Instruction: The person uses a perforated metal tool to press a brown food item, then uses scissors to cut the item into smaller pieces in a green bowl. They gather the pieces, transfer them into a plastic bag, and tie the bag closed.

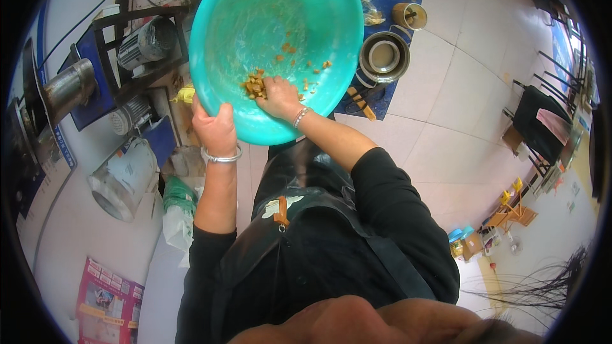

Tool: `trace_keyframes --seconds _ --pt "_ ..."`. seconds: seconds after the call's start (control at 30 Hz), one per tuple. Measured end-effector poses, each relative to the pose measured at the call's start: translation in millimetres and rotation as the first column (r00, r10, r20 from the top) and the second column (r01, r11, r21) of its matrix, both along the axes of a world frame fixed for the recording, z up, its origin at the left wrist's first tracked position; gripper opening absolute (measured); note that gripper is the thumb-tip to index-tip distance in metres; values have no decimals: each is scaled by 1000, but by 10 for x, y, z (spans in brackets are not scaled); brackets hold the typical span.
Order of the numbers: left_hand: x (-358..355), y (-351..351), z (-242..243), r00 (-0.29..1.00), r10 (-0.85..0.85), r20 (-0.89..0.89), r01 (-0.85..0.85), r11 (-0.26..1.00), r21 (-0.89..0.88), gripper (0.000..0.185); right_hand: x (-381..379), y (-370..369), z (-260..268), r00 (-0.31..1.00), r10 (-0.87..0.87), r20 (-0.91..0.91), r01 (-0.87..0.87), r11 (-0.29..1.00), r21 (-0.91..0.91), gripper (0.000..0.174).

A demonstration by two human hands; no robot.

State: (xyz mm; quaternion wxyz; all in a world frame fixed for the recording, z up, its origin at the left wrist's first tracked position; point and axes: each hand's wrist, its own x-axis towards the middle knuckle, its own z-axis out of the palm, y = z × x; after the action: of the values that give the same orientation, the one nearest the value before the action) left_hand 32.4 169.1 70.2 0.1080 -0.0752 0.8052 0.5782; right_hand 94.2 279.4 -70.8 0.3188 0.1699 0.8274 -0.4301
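Note:
A large turquoise plastic basin (248, 24) is tipped in front of my body, its inside facing me. My left hand (214, 122) grips the basin's rim at the lower left, thumb on the near side. Inside the basin, my right hand (282, 98) rests low against the wall, its fingers touching a small heap of yellow-brown chopped pieces (254, 84). Its palm side is hidden, so I cannot see whether pieces are in it. More loose pieces (286, 48) cling to the wall above and right of that hand. The basin's surface looks wet and shiny.
Right of the basin, a blue surface (377, 95) bears nested metal pots (384, 57), a cylindrical container (409, 16), a crumpled plastic bag (368, 2) and a wooden-handled tool (362, 103). An electric motor (147, 44) in a metal frame stands close on the left. Further right is a black chair (538, 122).

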Motion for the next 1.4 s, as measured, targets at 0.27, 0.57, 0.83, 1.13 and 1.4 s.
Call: trace_keyframes --seconds 0.27,0.57,0.83,1.13,1.4 --pt "-64 71 51 1000 -22 16 21 999 47 39 92 195 -502 926 -345 -153 318 931 -177 37" --pt "-87 46 68 999 -28 19 27 999 28 40 -74 1105 -637 791 -568 -227 495 812 -308 43" --pt "-89 24 57 999 -42 3 42 999 26 38 475 302 -384 919 -248 -305 244 968 -54 40" --pt "-139 43 39 998 -61 1 61 998 -33 35 352 383 -581 722 311 -617 -309 944 115 20" --pt "-139 122 81 999 -21 29 21 1000 17 38 -418 87 -265 558 148 -817 -53 988 142 19"
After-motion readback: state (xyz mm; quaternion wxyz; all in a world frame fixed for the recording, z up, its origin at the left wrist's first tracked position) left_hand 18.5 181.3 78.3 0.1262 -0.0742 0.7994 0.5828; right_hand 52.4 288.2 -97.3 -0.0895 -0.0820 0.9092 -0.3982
